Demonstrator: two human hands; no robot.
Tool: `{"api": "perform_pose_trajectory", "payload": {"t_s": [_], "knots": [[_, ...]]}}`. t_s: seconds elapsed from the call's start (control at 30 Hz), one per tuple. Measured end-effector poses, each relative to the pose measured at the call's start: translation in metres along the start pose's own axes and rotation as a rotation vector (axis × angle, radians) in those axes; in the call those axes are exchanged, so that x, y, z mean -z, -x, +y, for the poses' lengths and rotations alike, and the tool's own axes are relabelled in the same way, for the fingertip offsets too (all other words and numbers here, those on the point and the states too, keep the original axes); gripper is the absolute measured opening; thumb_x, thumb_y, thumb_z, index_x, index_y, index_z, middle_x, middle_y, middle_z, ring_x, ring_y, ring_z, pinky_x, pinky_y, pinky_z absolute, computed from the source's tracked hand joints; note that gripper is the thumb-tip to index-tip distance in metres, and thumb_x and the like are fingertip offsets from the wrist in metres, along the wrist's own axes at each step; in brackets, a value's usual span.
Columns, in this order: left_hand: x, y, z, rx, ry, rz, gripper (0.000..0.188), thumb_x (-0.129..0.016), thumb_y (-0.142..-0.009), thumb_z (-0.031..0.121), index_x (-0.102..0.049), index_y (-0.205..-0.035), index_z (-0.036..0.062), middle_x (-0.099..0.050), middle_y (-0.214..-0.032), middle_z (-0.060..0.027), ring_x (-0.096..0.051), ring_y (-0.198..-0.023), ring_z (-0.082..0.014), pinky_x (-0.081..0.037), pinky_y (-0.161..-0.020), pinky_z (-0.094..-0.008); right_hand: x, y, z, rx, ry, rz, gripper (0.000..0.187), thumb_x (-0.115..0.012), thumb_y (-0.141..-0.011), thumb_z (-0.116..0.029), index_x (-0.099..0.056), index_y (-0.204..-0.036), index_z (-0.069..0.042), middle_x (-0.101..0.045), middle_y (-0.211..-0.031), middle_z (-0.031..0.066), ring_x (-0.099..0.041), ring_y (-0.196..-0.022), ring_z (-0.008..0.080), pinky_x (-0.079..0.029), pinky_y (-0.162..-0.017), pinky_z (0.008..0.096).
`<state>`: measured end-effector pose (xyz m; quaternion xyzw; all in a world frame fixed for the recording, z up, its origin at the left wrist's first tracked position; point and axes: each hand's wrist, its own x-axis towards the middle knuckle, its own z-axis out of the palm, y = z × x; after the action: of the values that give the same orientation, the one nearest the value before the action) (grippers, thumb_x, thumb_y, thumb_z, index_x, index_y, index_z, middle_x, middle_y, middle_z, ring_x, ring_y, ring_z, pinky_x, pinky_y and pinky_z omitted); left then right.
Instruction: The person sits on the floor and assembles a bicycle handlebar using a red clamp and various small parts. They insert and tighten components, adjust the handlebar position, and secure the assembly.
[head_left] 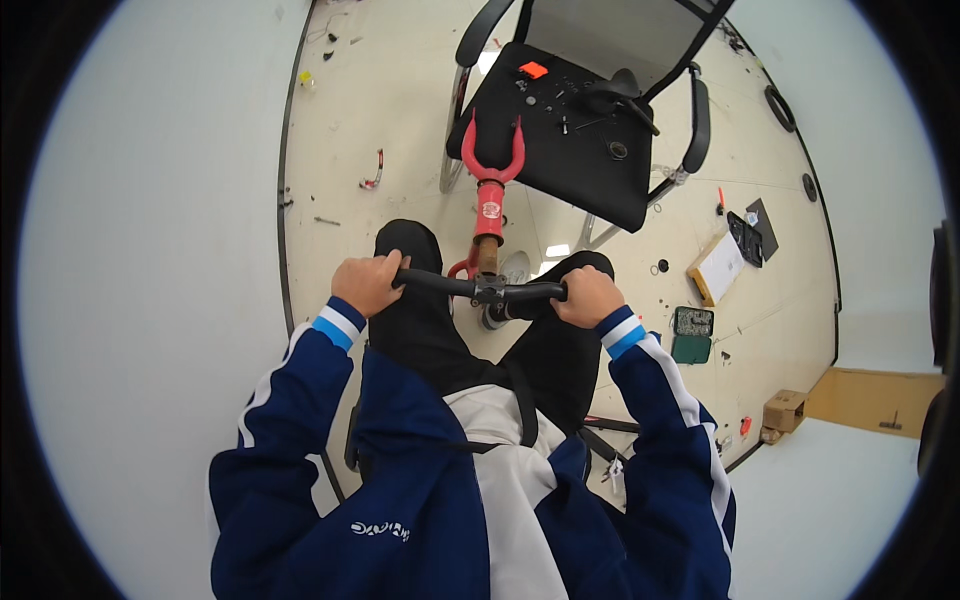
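Both of my hands grip a black handlebar [452, 285] that lies crosswise above my knees. My left hand [368, 284] is wrapped round its left end, and my right hand [588, 296] round its right end. A clamp [489, 290] sits at the bar's middle. From there a brownish, rusty-looking tube [487, 256] leads away from me into a red bicycle head tube [490, 212]. Beyond it a red fork [492, 168] spreads into two prongs, their tips over the chair seat's front edge. More red frame tubing [463, 269] shows below the bar, partly hidden.
A black armchair [570, 130] stands ahead, its seat strewn with small parts, a bicycle saddle [612, 92] and an orange piece [533, 70]. On the floor at right lie a green case [692, 348], a white-topped box [716, 266] and a black tool case [744, 238]. Walls rise on both sides.
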<state>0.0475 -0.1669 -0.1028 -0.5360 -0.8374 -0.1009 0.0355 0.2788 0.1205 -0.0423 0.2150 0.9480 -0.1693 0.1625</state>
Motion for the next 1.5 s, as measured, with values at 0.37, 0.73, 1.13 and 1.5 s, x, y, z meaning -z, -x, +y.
{"api": "perform_pose_trajectory", "payload": {"t_s": [0.37, 0.73, 1.13, 1.5], "knots": [[0.025, -0.025, -0.001, 0.064, 0.149, -0.238, 0.031, -0.072, -0.088, 0.030, -0.051, -0.077, 0.0107, -0.057, -0.055, -0.0100, -0.060, -0.051, -0.0327, -0.044, -0.048, -0.0421, 0.014, -0.028, 0.014, -0.033, -0.185, -0.258, 0.022, -0.072, -0.069, -0.018, -0.069, -0.069, 0.004, -0.062, -0.064, 0.0255, -0.065, -0.063, 0.0426, -0.055, -0.062, 0.0451], [0.008, -0.036, -0.008, 0.032, 0.116, -0.124, 0.033, -0.072, -0.089, 0.028, -0.048, -0.073, 0.0110, -0.056, -0.055, -0.0060, -0.059, -0.049, -0.0288, -0.043, -0.045, -0.0398, -0.003, -0.040, 0.022, 0.028, -0.121, -0.057, 0.021, -0.076, -0.068, -0.023, -0.072, -0.069, -0.003, -0.062, -0.062, 0.0215, -0.064, -0.062, 0.0413, -0.054, -0.061, 0.0462], [0.000, -0.065, -0.020, 0.043, 0.029, -0.135, 0.020, -0.069, -0.088, 0.027, -0.058, -0.081, 0.0114, -0.061, -0.057, -0.0103, -0.062, -0.054, -0.0313, -0.048, -0.051, -0.0422, -0.005, -0.070, 0.029, -0.057, -0.116, -0.026, 0.029, -0.072, -0.069, -0.026, -0.073, -0.075, 0.002, -0.068, -0.074, 0.0264, -0.067, -0.070, 0.0443, -0.058, -0.072, 0.0473], [0.006, -0.075, -0.011, 0.100, -0.040, -0.203, 0.031, -0.076, -0.077, 0.028, -0.061, -0.096, 0.0100, -0.068, -0.079, -0.0124, -0.068, -0.078, -0.0336, -0.052, -0.071, -0.0460, -0.016, -0.072, 0.036, -0.018, -0.109, 0.147, 0.033, -0.073, -0.067, -0.030, -0.074, -0.086, -0.004, -0.071, -0.083, 0.0213, -0.069, -0.083, 0.0409, -0.058, -0.081, 0.0453]]}}
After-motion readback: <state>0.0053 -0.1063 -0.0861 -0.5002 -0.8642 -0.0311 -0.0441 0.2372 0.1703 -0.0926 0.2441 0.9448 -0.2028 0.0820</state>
